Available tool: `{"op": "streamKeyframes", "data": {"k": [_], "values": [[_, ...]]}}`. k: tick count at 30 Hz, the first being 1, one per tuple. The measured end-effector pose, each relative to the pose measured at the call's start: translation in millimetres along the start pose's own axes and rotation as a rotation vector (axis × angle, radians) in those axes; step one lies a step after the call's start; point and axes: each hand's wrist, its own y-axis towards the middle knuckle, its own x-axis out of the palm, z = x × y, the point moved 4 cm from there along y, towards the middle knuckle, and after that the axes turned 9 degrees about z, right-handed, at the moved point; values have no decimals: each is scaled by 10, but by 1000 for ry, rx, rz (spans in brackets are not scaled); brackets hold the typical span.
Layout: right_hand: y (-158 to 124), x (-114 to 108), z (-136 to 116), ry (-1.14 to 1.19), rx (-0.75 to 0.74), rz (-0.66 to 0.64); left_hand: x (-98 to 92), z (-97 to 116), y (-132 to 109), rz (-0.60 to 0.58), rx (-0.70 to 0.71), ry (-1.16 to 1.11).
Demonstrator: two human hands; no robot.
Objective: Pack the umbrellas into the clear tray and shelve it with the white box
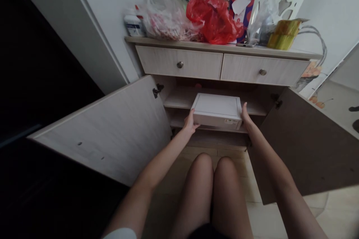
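Between my two hands is a white lidded box (217, 105), roughly shoebox-sized, with a small label on its front right. My left hand (191, 122) grips its front left corner, thumb up along the side and fingers reaching under the bottom edge. Against the right side presses my right hand (245, 115), thumb pointing up; its other fingers are mostly hidden. The box is at the opening of a pale wood cabinet, in front of its upper shelf (179, 97). Whether it rests on the shelf I cannot tell.
Both cabinet doors, left (112, 127) and right (305, 145), stand wide open beside my arms. Two closed drawers (179, 58) are above. The cabinet top carries a red plastic bag (210, 15), a clear bag (165, 11), a white bottle (134, 25) and a yellow package (284, 34).
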Motion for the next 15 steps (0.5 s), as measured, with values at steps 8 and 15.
{"op": "streamKeyframes", "data": {"k": [8,15], "values": [[594,42,-49,5,25,162,450,105,484,26,52,99],[901,78,135,-4,208,117,584,115,655,-97,64,157]]}}
